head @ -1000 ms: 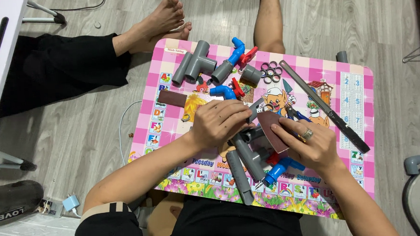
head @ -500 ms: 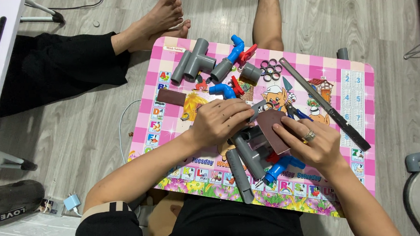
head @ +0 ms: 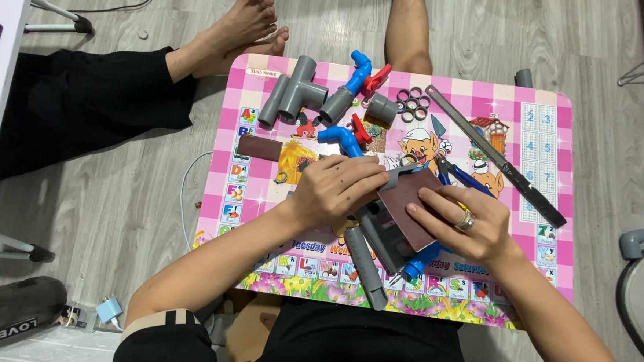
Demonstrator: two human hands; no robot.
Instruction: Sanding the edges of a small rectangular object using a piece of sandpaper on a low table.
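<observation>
A brown, matte sheet of sandpaper [head: 411, 204] was held at the middle of the glossy pink picture-printed table [head: 550, 184], over a smooth grey pipe piece [head: 399, 175] that was largely hidden. The left hand [head: 337, 190] was curled over that piece, fingers pressed together around it; what lay under the palm could not be made out. The right hand [head: 467, 225], wearing a ring, was laid on the sheet with fingers spread, pressing it flat. Two grey straight pipes [head: 367, 263] lay just below, partly covered. A grey T-fitting [head: 294, 93], blue elbows [head: 342, 137], dark rings [head: 412, 104] and a long flat metal file [head: 497, 157] were seen farther back.
</observation>
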